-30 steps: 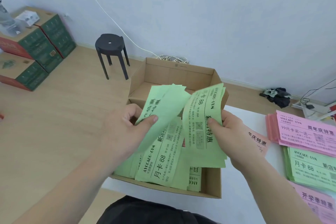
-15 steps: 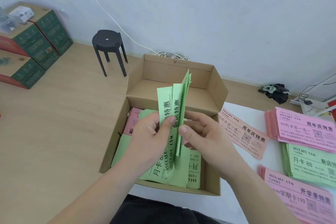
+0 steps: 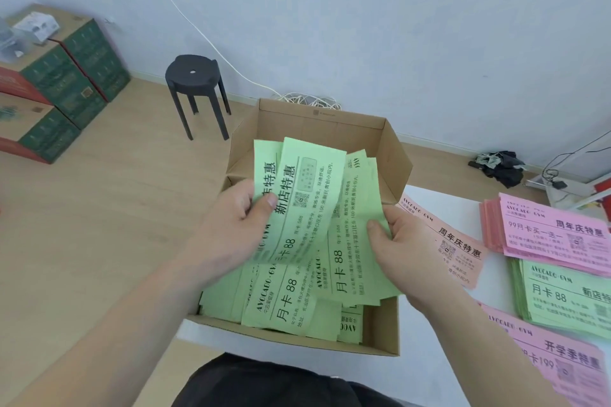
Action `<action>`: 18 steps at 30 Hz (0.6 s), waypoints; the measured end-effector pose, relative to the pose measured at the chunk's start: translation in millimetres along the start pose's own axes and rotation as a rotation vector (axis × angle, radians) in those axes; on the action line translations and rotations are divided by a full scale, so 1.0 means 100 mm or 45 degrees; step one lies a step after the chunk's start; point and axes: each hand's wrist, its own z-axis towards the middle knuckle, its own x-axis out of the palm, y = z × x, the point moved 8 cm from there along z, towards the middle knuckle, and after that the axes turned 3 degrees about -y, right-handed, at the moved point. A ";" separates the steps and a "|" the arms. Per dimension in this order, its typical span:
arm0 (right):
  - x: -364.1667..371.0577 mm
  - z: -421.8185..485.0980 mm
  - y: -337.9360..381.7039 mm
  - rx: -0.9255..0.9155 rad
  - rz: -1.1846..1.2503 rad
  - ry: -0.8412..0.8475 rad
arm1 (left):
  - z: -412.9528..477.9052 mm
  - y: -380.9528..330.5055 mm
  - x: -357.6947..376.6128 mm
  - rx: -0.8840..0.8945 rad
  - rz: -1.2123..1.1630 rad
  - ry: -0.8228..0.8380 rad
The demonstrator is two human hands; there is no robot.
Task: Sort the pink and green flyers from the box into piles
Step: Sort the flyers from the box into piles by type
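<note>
The green flyers (image 3: 314,205), pressed together edge-on half a second ago, are now spread into a loose fan, and the two hands have drawn apart to either side of it. The left hand (image 3: 236,225) grips the fan's left part, its fingers (image 3: 243,190) curled behind the sheets and the thumb pressed on the printed face. The right hand (image 3: 401,241) holds the fan's right part the same way, fingers (image 3: 391,212) behind the paper and thumb on the front. The fan hangs over the open box (image 3: 390,324), which stands at the worktop's (image 3: 413,373) left edge and holds more loose green sheets (image 3: 287,307) lying flat in overlapping layers. Just right of the box a single pink flyer (image 3: 458,249) lies flat on the worktop, partly hidden by the right hand. Toward the worktop's right side lie three piles in a row from far to near: a pink pile (image 3: 555,235), a green pile (image 3: 568,302) and a second pink pile (image 3: 562,363), each overlapping the next. A black stool (image 3: 195,76) stands on the floor beyond the box.
</note>
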 end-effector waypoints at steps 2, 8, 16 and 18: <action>-0.08 0.06 0.04 -0.033 -0.115 -0.018 | 0.05 -0.06 -0.08 0.001 -0.020 0.036; -0.13 0.15 0.26 -0.117 -0.333 0.113 | 0.11 -0.22 -0.10 -0.052 0.043 0.265; -0.08 0.17 0.37 -0.242 -0.681 0.289 | 0.07 -0.38 0.09 0.184 0.597 0.718; 0.00 0.17 0.40 -0.227 -0.629 0.385 | 0.02 -0.34 0.29 0.336 0.939 0.776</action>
